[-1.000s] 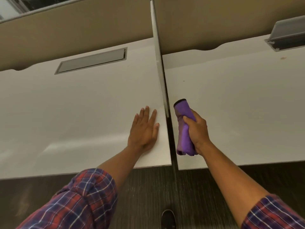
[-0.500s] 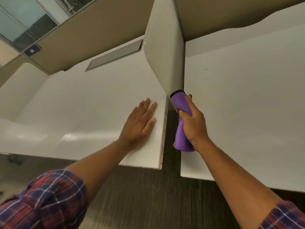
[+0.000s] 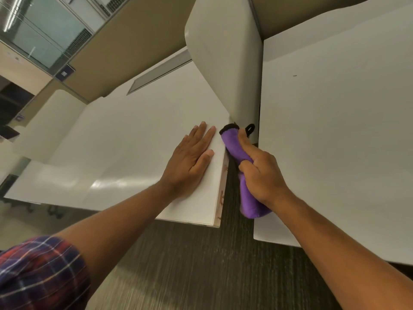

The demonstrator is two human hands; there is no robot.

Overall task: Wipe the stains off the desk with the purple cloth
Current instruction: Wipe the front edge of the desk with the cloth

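My right hand (image 3: 262, 173) grips a rolled purple cloth (image 3: 234, 148) with a black hem. The cloth sits in the gap between two white desks, its upper end against the right side edge of the left desk (image 3: 125, 153). Reddish-brown stains (image 3: 221, 198) mark that side edge, below the cloth's upper end. My left hand (image 3: 192, 159) lies flat, fingers apart, on the left desk's top near its right edge. The right desk (image 3: 335, 130) carries a small dark speck (image 3: 294, 75) farther back.
A white divider panel (image 3: 225, 54) stands upright between the two desks, just behind the cloth. A grey cable-slot cover (image 3: 161, 72) is set into the left desk's far side. Tan partition walls (image 3: 138, 34) run behind. Dark carpet (image 3: 190, 265) lies below.
My view has swung left and closer. The cloth has moved from the right desk's left edge into the gap, up against the left desk's side edge. My left hand has stayed flat.
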